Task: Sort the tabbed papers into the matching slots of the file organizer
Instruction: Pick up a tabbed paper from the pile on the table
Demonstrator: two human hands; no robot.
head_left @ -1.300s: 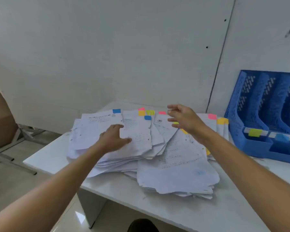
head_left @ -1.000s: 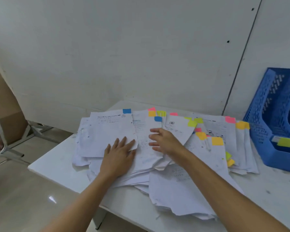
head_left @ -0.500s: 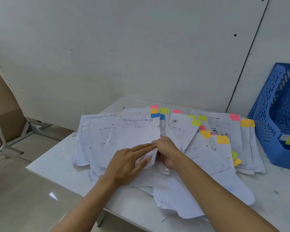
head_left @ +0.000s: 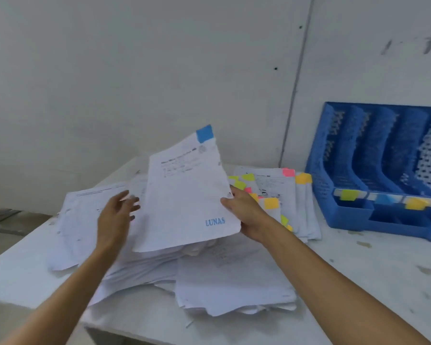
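Fingers [head_left: 232, 197] of right hand [head_left: 246, 216] are pinching blue-tabbed sheet [head_left: 184, 195] mid-frame above paper pile [head_left: 234, 277]. Left hand [head_left: 115, 216] is hovering left of it, fingers apart, blurred.

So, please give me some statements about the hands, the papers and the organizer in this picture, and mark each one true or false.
1. The right hand holds the raised sheet at its right edge. True.
2. The raised sheet carries a pink tab. False: it carries a blue tab at its top corner.
3. The left hand grips the sheet as well. False: its fingers are open, beside the sheet's left edge.
4. The file organizer stands to the right of the paper pile. True.
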